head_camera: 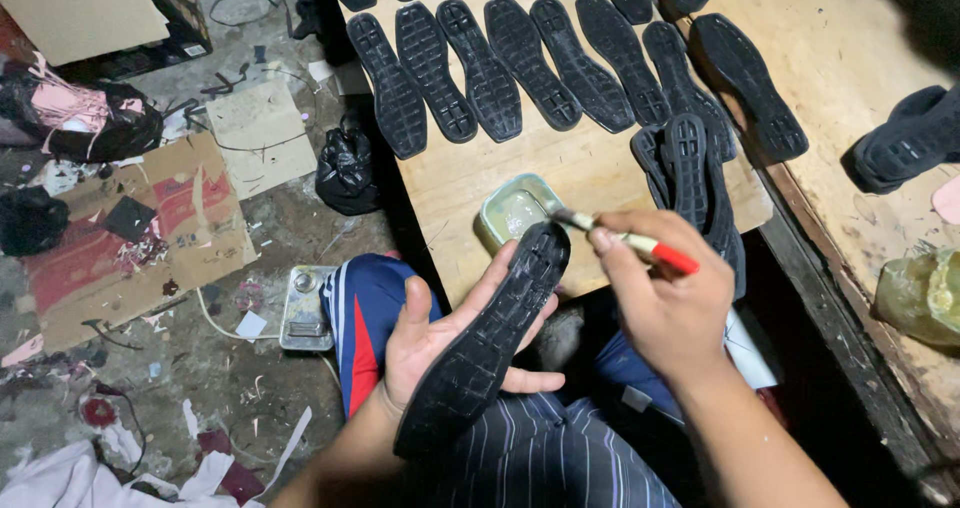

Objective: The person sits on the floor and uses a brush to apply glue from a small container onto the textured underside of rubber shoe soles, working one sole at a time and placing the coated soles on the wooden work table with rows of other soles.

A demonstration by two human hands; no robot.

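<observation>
A: Two hands are recorded at work over the lap. Item one: left hand (440, 343), palm up, fingers (418, 308) curled around a black shoe sole (490, 343), which is held tread side up and slanted, its toe end raised toward the counter (590, 173).

B: Item two?

A: Right hand (655, 288), fingers (640, 230) closed narrowly on a small brush (625, 238) with a pale handle and a red end. Bristles are placed at the upper tip of the held sole.

B: Position of the sole against other stock?

A: It is held above the striped trousers (540, 453), just in front of a small greenish tin (515, 210) filled with pale, cloudy liquid. The tin is set on the near edge of the counter.

B: Further entries?

A: A row of black soles (520, 63) is laid out tread up across the pale wooden counter, with a second row partly seen at the top edge. A small stack of soles (690, 168) is noted just behind the right hand. One dark shoe (910, 138) is lodged on the wooden board at the right. Floor (250, 368) at the left is listed as littered with cardboard (130, 233), paper scraps and a black plastic bag (345, 173). A small metal box (305, 308) is noted beside the knee.
</observation>
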